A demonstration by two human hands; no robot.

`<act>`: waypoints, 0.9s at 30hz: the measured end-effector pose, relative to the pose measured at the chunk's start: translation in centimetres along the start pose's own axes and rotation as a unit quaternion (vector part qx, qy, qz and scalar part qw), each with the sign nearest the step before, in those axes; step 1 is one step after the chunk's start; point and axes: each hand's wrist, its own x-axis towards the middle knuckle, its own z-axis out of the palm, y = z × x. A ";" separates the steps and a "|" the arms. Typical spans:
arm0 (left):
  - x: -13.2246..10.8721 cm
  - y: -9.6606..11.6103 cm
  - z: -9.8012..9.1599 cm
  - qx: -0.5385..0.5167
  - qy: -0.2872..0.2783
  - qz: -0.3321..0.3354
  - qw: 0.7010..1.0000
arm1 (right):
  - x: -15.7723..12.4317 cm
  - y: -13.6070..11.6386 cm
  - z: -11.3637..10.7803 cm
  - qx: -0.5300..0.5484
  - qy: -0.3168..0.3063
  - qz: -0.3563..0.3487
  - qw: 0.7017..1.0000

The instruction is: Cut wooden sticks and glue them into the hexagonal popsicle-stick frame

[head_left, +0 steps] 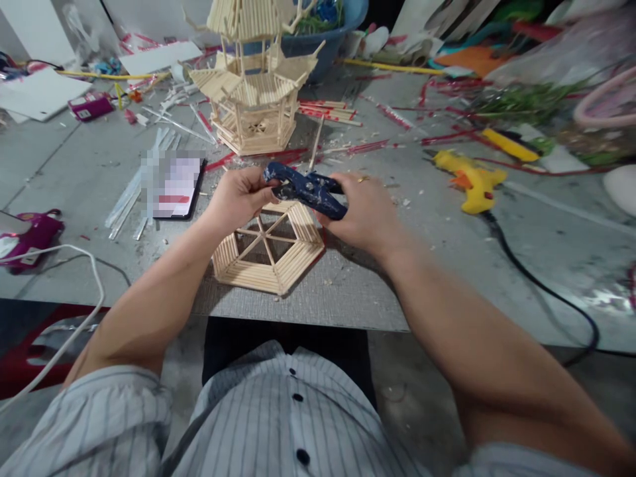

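Observation:
My right hand [365,209] is wrapped around the handles of a dark blue pliers-like tool [311,189], worn and spotted with pale marks. Its jaws point left, toward my left hand [241,195]. There my thumb and fingers are pinched together at the jaw end; what lies between them is mostly hidden. Below both hands, a hexagonal frame of pale wooden sticks [253,275] with spokes meeting in the middle lies flat near the table's front edge. Just behind the tool, a thin stick [316,142] slants upward.
A tiered pavilion of sticks [256,89] stands at the back, before a blue basin [342,40]. A phone [181,189] and clear glue sticks [134,185] lie left. To the right is a yellow glue gun [472,179] with a black cord. Red wrappers and scraps litter the table.

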 end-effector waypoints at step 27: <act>-0.3 0.2 0.0 0.061 0.004 0.014 0.998 | 0.0 -0.7 -0.7 -0.013 -0.048 0.036 0.998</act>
